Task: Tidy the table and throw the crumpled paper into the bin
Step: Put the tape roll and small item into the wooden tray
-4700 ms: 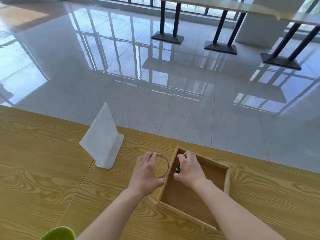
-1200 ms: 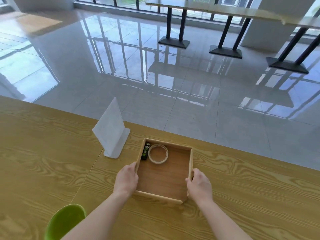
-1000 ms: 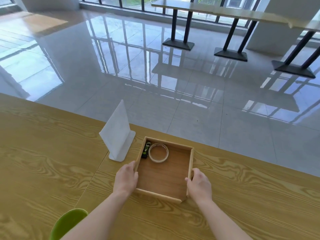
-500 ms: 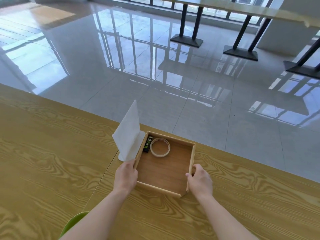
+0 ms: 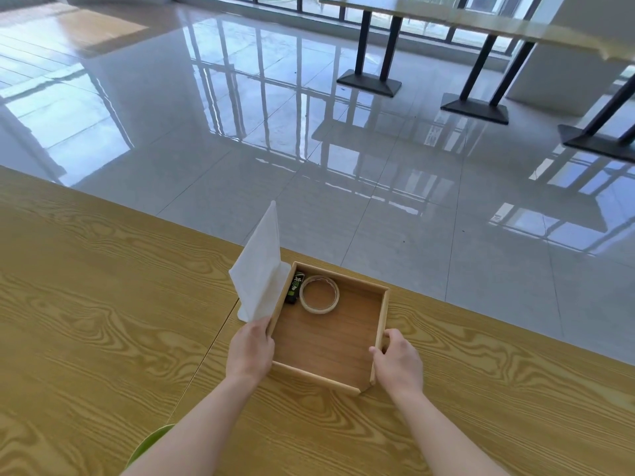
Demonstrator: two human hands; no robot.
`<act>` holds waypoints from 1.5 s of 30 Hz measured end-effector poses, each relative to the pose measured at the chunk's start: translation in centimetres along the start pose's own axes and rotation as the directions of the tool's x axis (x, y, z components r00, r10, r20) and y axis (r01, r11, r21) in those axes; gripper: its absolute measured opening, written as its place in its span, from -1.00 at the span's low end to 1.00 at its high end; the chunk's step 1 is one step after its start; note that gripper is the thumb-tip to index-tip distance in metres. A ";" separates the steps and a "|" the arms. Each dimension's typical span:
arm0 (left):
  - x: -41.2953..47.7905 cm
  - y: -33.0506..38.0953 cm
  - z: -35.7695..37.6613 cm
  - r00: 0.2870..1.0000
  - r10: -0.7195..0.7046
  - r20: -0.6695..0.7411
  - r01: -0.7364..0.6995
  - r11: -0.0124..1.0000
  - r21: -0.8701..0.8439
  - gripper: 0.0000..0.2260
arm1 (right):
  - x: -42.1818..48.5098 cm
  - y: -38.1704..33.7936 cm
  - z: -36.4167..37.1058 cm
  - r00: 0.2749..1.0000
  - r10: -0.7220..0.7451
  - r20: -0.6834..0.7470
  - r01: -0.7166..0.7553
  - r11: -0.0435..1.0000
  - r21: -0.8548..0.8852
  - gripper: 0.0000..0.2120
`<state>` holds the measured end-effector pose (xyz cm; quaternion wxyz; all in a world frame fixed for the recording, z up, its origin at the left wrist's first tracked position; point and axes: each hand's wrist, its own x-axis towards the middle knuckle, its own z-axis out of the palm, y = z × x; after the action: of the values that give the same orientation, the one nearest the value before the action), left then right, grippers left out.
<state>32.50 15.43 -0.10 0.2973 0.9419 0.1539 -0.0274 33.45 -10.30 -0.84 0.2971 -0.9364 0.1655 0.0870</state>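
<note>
A square wooden tray (image 5: 383,317) lies on the wooden table (image 5: 86,321) near its far edge. Inside, at the far left corner, lie a roll of clear tape (image 5: 319,294) and a small black and green item (image 5: 295,288). My left hand (image 5: 251,352) grips the tray's left wall. My right hand (image 5: 398,364) grips the right wall near the front corner. A white upright sign stand (image 5: 259,273) touches the tray's left wall just beyond my left hand. No crumpled paper or bin is in sight.
The table's far edge runs just behind the tray, with glossy tiled floor beyond. A green rounded object (image 5: 151,444) shows at the bottom, partly behind my left forearm. Other tables on black legs (image 5: 374,46) stand far back.
Both hands have slid the tray left until it touches the white sign stand. Earlier, the tape and the small black item were put in the tray.
</note>
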 end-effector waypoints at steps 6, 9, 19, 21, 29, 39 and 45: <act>0.0 -0.1 -0.2 1.000 0.004 0.004 -0.004 1.000 0.009 -0.80 | -0.1 -0.2 -0.2 1.000 -0.002 0.019 0.002 1.000 0.001 -0.62; 0.0 -0.1 -0.1 1.000 0.007 0.001 -0.007 1.000 0.014 -0.80 | -0.1 -0.1 -0.2 1.000 -0.006 0.019 0.007 1.000 -0.001 -0.62; 0.3 -0.2 0.0 1.000 -0.011 0.012 0.011 0.999 0.033 -0.82 | -0.4 -0.1 -0.1 1.000 -0.016 0.010 0.017 1.000 -0.003 -0.62; 0.2 -0.2 0.0 1.000 -0.007 0.016 0.006 0.999 0.043 -0.84 | -0.6 -0.1 -0.1 1.000 -0.017 0.001 0.017 1.000 -0.007 -0.66; 0.1 -0.3 -0.3 1.000 -0.008 0.016 0.007 1.000 0.030 -0.83 | -0.8 0.0 0.0 1.000 -0.006 0.024 0.005 1.000 0.025 -0.63; -0.9 1.0 -0.8 0.992 0.124 0.025 -0.126 0.982 0.139 -0.64 | -1.1 -0.1 -1.0 0.999 -0.036 0.002 0.036 0.999 -0.002 -0.58; -1.1 3.6 -1.5 0.962 0.258 0.085 -0.271 0.923 0.274 -0.50 | -1.7 -1.1 -2.9 0.992 -0.130 0.001 0.129 0.986 -0.107 -0.58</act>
<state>32.50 13.22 3.23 0.1640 0.9859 0.0128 -0.0311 32.47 -10.77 2.53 0.2513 -0.9599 0.1004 0.0734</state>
